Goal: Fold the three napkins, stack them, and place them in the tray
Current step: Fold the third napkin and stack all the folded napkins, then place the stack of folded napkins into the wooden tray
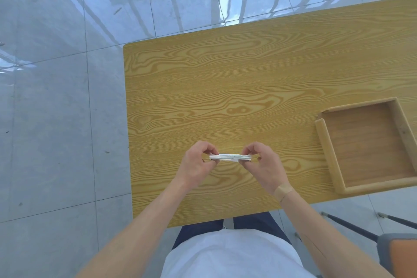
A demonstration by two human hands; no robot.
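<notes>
Holding item one: a stack of folded white napkins (229,157), seen edge-on as a thin layered strip, pinched at both ends and raised above the near middle of the desk (225,88). The number of napkins in the stack cannot be told from the layers.

Left hand (198,162): fingers curled, thumb and fingertips clamped on the left end of the stack. Bare forearm runs back toward the near left.

Right hand (262,162): fingers curled, thumb and fingertips clamped on the right end of the stack. A tan adhesive plaster (283,192) crosses the wrist.

Desk: yellow wood-grain top, its left edge and far edge both in view, surface bare around the hands.

Tray (325,144): shallow wooden tray with rounded raised rim, sitting on the right near part of the desk, well apart from the napkins, its right side cut off by the picture edge. Nothing lies inside it.

Floor (56,97): pale grey glossy tiles, left of and beyond the desk, showing reflections of window bars.

Person: white top and dark blue trousers visible at the near edge, close against the desk.

Chair (399,253): orange seat with grey edging and dark legs, at the near right corner, on the floor beside the person.
</notes>
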